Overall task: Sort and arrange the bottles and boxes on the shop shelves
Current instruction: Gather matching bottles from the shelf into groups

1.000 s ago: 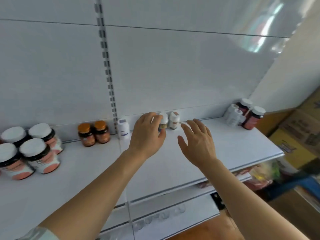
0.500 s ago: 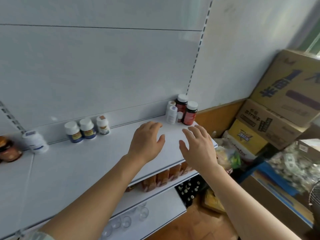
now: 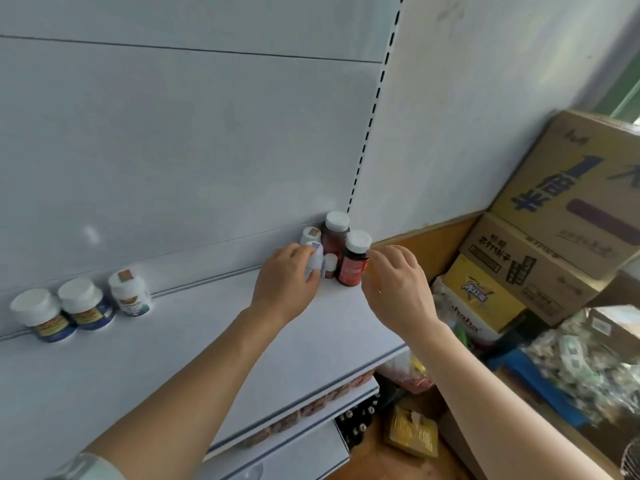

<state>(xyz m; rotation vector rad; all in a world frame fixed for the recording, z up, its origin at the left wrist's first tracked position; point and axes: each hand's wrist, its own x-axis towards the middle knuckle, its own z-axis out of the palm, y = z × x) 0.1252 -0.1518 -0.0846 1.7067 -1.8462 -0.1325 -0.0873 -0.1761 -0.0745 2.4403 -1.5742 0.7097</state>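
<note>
A cluster of bottles stands at the far right end of the white shelf [image 3: 194,344]. My left hand [image 3: 285,284] is wrapped around a small white bottle [image 3: 315,261] at the cluster's left. Behind it stands another small white bottle [image 3: 310,234]. A tall dark red bottle [image 3: 335,232] with a white cap is at the back. In front of it is a red-labelled bottle [image 3: 355,258], with my right hand [image 3: 398,285] just to its right, fingers apart, fingertips at its side. A tiny white bottle [image 3: 330,265] sits between them. Three white-capped bottles [image 3: 83,304] line the back edge at left.
Stacked cardboard boxes [image 3: 554,230] fill the corner to the right of the shelf, with bagged goods [image 3: 585,368] below them. Lower shelves [image 3: 311,407] hold packets and dark bottles. The shelf's right end stops just beyond the cluster.
The view has swung right along the shelf. Both hands have moved forward to the bottle cluster at the right end, and my left hand has closed on the small white bottle.
</note>
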